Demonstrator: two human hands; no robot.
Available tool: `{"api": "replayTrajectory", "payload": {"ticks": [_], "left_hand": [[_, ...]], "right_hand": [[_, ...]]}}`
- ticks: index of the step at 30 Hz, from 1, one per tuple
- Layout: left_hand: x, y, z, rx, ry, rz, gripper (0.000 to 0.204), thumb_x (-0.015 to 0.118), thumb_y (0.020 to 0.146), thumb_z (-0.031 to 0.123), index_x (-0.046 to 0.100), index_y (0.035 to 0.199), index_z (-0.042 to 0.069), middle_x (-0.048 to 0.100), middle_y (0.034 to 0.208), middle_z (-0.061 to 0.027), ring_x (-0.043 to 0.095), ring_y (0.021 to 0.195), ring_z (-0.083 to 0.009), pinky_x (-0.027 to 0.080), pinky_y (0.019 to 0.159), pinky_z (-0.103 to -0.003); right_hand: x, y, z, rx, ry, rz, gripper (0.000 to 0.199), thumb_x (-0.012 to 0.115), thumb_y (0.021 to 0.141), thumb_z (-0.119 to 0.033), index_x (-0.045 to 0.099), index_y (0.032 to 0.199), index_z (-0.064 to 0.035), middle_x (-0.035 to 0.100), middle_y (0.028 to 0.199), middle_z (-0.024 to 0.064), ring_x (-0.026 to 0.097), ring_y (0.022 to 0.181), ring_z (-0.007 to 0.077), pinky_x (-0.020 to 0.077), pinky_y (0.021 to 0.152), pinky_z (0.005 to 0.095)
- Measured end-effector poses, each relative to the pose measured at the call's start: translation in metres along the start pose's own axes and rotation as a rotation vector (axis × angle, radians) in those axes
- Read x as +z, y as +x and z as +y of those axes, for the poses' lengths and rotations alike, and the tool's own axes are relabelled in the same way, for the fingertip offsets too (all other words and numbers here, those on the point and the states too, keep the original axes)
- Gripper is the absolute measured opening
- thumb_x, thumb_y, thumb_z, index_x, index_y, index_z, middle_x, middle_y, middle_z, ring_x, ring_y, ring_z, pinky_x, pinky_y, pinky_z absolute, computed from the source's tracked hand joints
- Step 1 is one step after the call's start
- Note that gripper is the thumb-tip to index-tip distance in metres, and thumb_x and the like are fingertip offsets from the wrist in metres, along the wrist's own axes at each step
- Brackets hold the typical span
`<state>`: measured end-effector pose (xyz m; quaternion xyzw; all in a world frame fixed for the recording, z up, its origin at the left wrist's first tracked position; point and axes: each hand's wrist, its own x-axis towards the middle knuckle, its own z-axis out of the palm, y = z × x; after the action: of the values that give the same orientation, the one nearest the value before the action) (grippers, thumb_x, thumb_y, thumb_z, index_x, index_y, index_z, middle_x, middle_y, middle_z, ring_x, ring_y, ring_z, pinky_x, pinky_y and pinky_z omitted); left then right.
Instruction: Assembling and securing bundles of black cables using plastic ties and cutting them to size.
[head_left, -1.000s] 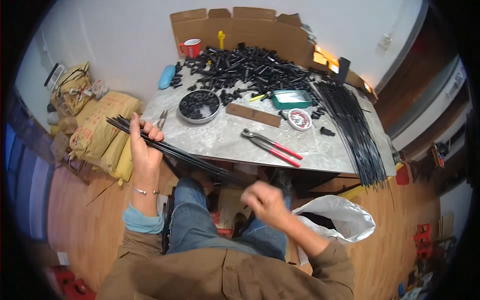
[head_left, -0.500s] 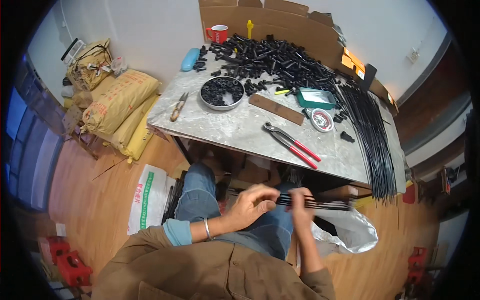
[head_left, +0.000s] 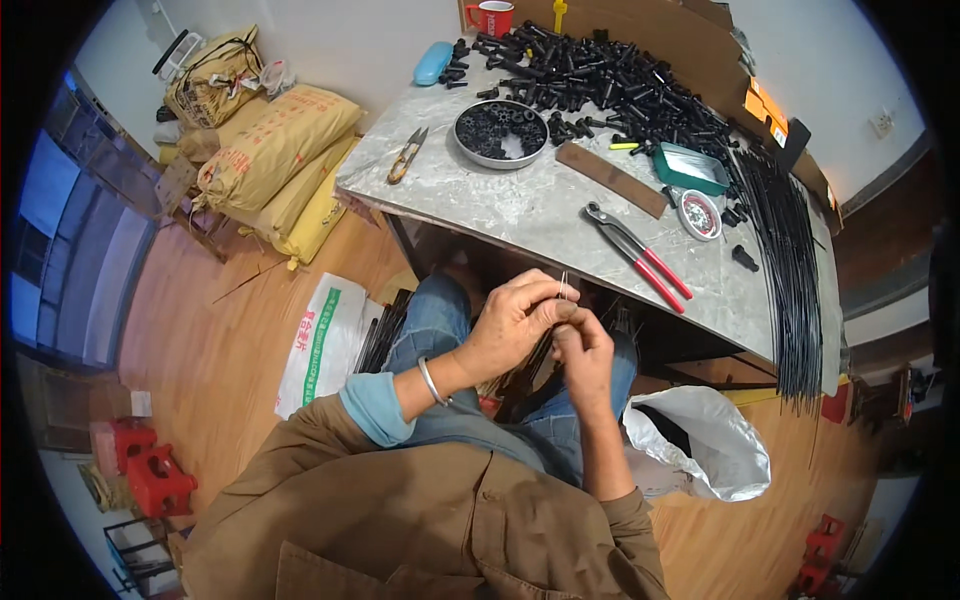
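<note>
Left hand (head_left: 520,322) and right hand (head_left: 588,360) together hold thin, pale, upright strands (head_left: 565,284) (material hard to tell).

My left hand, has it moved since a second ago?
Yes, rightward: against the table, your left hand has gone from near the left front corner along the front edge, nearer the pliers.

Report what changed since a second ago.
The left hand has swung rightward to join the right hand; thin pale strands now show where they meet. Whether they keep the thin black rods is unclear. The red-handled metal pliers stay on the grey marbled table.
</note>
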<state>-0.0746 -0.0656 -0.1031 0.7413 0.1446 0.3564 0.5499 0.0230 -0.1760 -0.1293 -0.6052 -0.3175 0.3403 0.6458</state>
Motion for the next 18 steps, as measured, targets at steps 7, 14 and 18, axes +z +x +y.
{"api": "replayTrajectory", "payload": {"ticks": [7,14,18], "left_hand": [[-0.012,0.009,0.005,0.053,0.085,-0.127,0.024,0.062,0.091,0.024,0.064,0.093,0.0,0.058,0.085,-0.0074,0.056,0.079,-0.0165,0.046,0.069,-0.029],[-0.006,0.015,-0.002,-0.245,-0.314,-0.174,0.04,0.059,0.093,0.039,0.056,0.08,0.002,0.053,0.081,-0.0017,0.051,0.078,-0.009,0.044,0.066,-0.026],[-0.019,0.025,0.001,-0.394,-0.681,-0.468,0.033,0.064,0.09,0.034,0.053,0.078,0.005,0.048,0.079,0.0024,0.048,0.075,-0.0069,0.042,0.067,-0.022]], "right_hand": [[0.003,0.0,-0.001,-0.051,0.021,0.056,0.015,0.07,0.086,-0.013,0.058,0.084,-0.0036,0.052,0.076,-0.0066,0.043,0.067,0.0021,0.0361,0.058,0.0177],[0.008,0.002,-0.021,-0.074,0.075,0.164,0.017,0.066,0.088,-0.015,0.056,0.078,-0.0065,0.054,0.07,-0.0042,0.048,0.063,0.0033,0.0386,0.058,0.0178],[-0.001,0.0,-0.035,-0.013,0.127,0.004,0.023,0.066,0.089,-0.02,0.054,0.075,-0.0075,0.057,0.068,-0.0007,0.055,0.058,0.0065,0.043,0.055,0.0183]]}}
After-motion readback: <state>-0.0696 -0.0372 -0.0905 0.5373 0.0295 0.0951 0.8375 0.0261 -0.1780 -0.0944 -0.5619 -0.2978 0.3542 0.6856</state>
